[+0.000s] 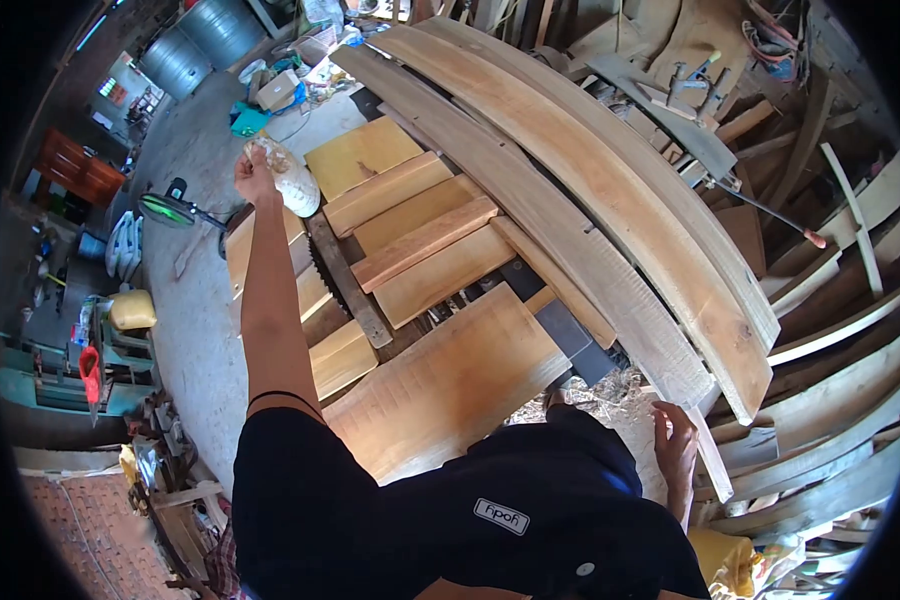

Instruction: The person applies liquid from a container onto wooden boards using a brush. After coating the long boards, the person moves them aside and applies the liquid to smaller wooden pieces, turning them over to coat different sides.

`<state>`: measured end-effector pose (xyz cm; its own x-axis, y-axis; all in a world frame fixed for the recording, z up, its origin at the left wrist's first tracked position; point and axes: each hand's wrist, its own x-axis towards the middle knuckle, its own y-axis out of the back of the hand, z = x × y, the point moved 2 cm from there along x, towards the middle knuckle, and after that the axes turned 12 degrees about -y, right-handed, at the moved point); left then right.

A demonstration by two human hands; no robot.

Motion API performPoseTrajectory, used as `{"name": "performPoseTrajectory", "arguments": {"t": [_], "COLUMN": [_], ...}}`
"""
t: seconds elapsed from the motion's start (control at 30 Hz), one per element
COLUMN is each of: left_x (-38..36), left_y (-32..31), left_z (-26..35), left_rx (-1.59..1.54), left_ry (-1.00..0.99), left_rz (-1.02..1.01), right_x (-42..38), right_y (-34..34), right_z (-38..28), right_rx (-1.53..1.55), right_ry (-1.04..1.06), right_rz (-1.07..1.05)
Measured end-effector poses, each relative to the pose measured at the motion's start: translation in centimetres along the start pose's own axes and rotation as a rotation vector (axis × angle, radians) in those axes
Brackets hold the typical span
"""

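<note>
My left arm reaches far out over the workbench, and my left hand [255, 175] is closed in a pinch at the upper end of a whitish, stained plastic container [292, 182]. Whatever is between those fingers is hidden. My right hand [676, 442] hangs low at my side, fingers loosely curled and apart, near the end of a long grey plank [660, 345]. Between my arms lie several short yellowish boards [435, 275] and a broad board [450, 385] close to my body. A dark toothed saw blade [328, 285] shows beside a wooden bar [350, 280].
Long planks [610, 215] run along the bench's right side. Beyond them are piled offcuts [830, 400] and a clamp [695, 90]. A green fan [167, 210] stands on the concrete floor [185, 340] at left. Metal drums [200, 45] and clutter are at the back.
</note>
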<state>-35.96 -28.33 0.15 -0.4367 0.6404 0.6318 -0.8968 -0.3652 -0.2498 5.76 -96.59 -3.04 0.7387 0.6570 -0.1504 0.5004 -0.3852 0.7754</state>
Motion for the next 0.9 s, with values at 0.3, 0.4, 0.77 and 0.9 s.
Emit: {"name": "performPoseTrajectory", "arguments": {"t": [0.3, 0.4, 0.77, 0.9], "left_x": [0.1, 0.0, -1.0, -0.3], "left_y": [-1.9, -2.1, -3.2, -2.6], "left_z": [-2.1, -4.1, -2.2, -3.0], "left_rx": [0.038, 0.144, 0.737, 0.895], "left_ry": [0.129, 0.047, -0.051, -0.071], "left_rz": [0.044, -0.079, -0.361, -0.376], "right_x": [1.0, 1.8, 4.0, 4.8], "right_y": [-0.3, -0.4, -0.3, 0.2], "right_z": [-1.2, -2.8, -1.4, -1.0], "right_rx": [-0.021, -0.064, -0.046, -0.036], "right_ry": [0.036, 0.068, 0.144, 0.157], "right_rz": [0.024, -0.013, -0.011, 0.006]}}
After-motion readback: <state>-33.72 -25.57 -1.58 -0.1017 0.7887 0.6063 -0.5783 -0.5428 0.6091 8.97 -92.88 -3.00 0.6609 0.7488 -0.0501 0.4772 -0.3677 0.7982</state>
